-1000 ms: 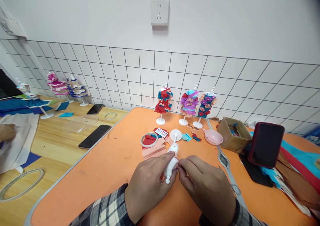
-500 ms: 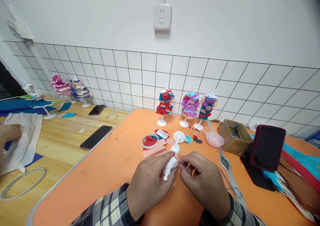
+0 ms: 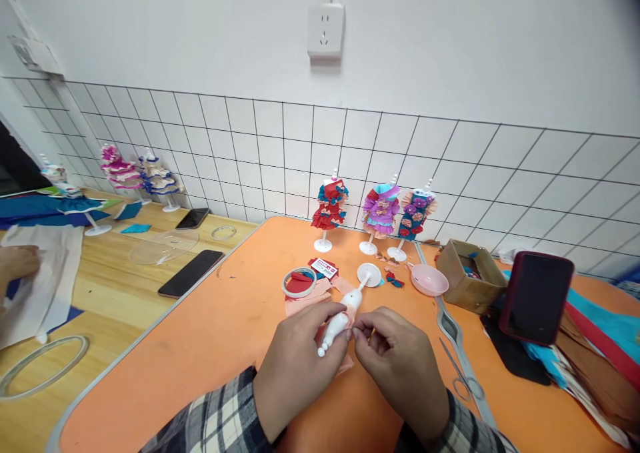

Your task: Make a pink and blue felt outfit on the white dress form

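Observation:
My left hand (image 3: pixel 301 366) is wrapped round a small white dress form (image 3: pixel 336 329), which lies tilted with its knobbed top toward me and its round base (image 3: pixel 369 275) pointing away. A strip of peach paper (image 3: pixel 349 313) goes round the form's middle. Against the form's right side, my right hand (image 3: pixel 400 366) is closed, its thumb and forefinger pinched at the edge of the peach strip. What exactly sits between those fingertips is too small to see. Just beyond my left hand lie more peach pieces (image 3: pixel 313 299) and a roll of tape (image 3: pixel 299 283).
Three dressed forms (image 3: pixel 330 206) stand at the back by the wall grid. To the right are a pink dish (image 3: pixel 430 280), a cardboard box (image 3: pixel 470 273), a propped phone (image 3: pixel 537 297) and scissors (image 3: pixel 457 371). Another person's hand (image 3: pixel 19 264) rests on white cloth-like sheeting at the left.
The dress form has turned a little, its base shifting right and its knobbed top left. My right hand has moved slightly left, and the scissors show more fully.

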